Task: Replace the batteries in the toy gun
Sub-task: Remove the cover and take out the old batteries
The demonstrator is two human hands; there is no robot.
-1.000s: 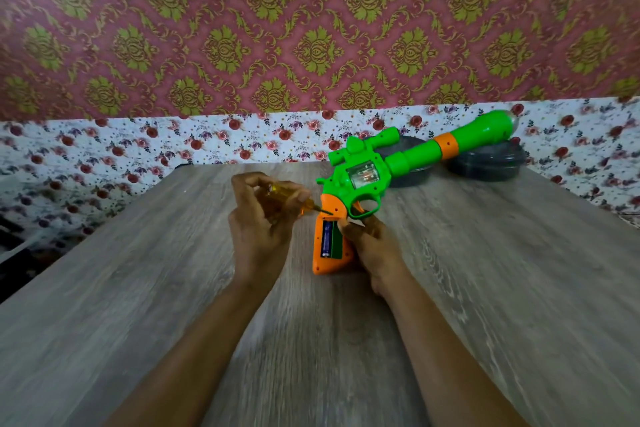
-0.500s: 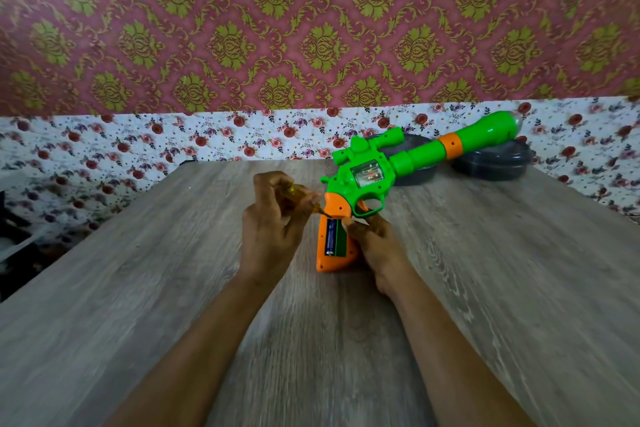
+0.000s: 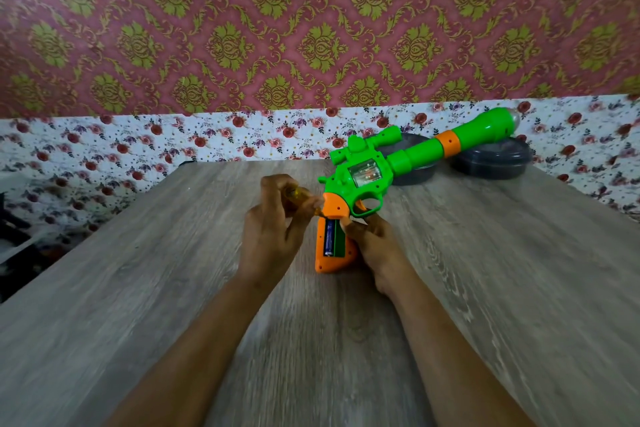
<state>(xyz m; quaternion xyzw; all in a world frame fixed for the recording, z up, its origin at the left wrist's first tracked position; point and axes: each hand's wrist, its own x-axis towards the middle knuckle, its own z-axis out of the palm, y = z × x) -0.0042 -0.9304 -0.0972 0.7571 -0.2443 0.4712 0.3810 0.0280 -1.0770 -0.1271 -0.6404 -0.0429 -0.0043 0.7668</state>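
Observation:
A green toy gun [image 3: 370,177] with an orange grip lies on the wooden table [image 3: 485,288], barrel pointing to the far right. The grip's battery compartment is uncovered and a blue battery [image 3: 329,238] shows inside it. My left hand [image 3: 273,232] grips a screwdriver with a yellow handle [image 3: 298,196], its tip at the top of the grip beside the compartment. My right hand [image 3: 374,246] holds the orange grip from the right, thumb at the compartment's upper edge.
Two dark round lidded containers [image 3: 491,163] sit at the table's far edge behind the barrel. A floral-papered wall runs behind the table. To the left the table edge drops off to dim clutter.
The view has shifted slightly. My left hand has turned a little on the screwdriver; the gun and my right hand stay in place.

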